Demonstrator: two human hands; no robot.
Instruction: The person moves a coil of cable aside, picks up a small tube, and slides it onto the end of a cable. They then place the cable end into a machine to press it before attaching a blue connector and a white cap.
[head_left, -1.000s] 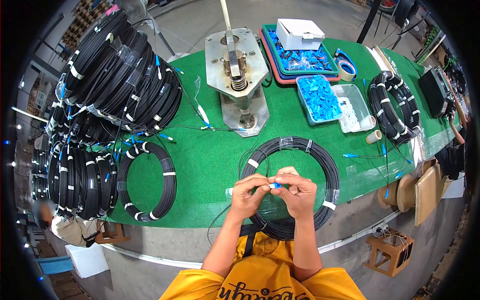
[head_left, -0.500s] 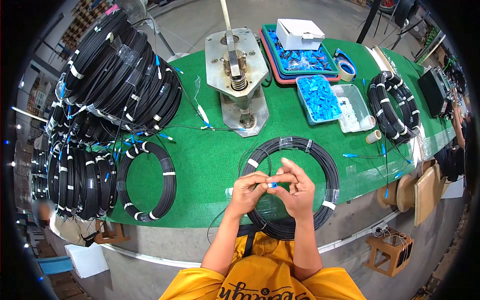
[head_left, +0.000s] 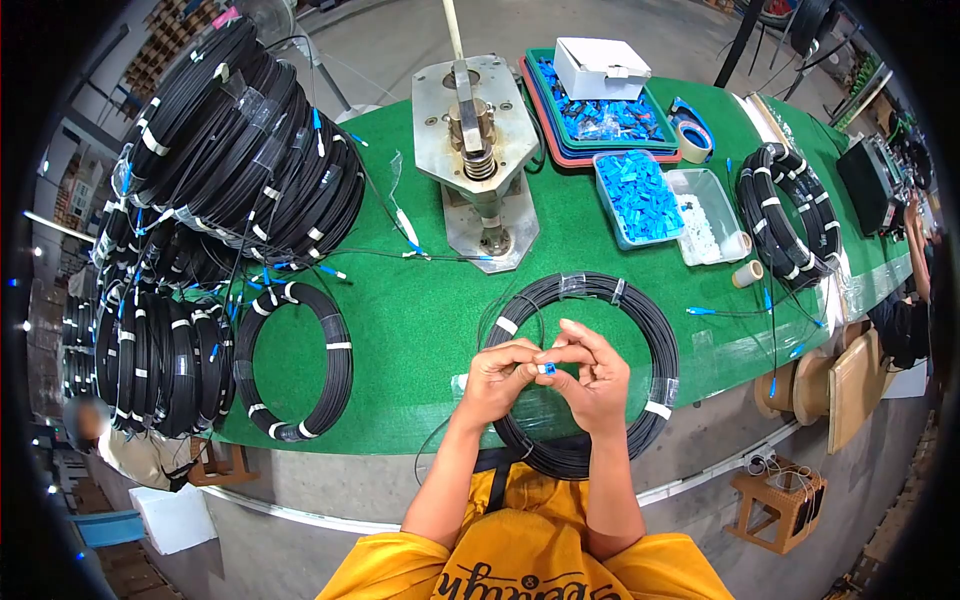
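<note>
The connector (head_left: 547, 369) may drop onto the coil (head_left: 654, 345) or bench (head_left: 400, 350) if either fingertip grip slips; uneven pressure may skew it. It sits between the left hand (head_left: 496, 386) and right hand (head_left: 594, 386). The left hand pinches its white end, fingers curled; the right hand pinches its blue end, one finger raised.

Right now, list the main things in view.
Long work table: one, green, centre
Round cable coil: one, black, table's near edge
Small plastic connector: apparently one, blue and white, held above coil
Piled cable coils: many, black, table's left
Metal lever press: one, silver, far middle
Rectangular plastic trays: several, multicoloured, far side
Cardboard box: one, white, on trays
Rectangular plastic tubs: two, clear, beside trays
Left hand: one, pinching connector
Right hand: one, pinching connector
</note>
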